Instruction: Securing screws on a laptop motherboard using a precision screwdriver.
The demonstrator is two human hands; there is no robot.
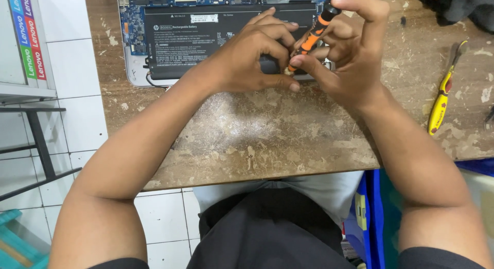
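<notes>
My right hand [350,53] pinches the orange screwdriver [314,32], left hand [257,55] fingers steadying its tip, seemingly on a laptop [154,37] screw; turning comes next.

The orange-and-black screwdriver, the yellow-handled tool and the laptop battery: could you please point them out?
orange-and-black screwdriver [315,31], head view, on its orange shaft.
yellow-handled tool [439,108], head view, on its yellow handle.
laptop battery [206,40], head view, on its black top face.

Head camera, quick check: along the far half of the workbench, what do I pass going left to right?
Opened laptop with its black battery → left hand → orange-and-black screwdriver → right hand → yellow-handled tool lying on the worn wooden bench.
</notes>
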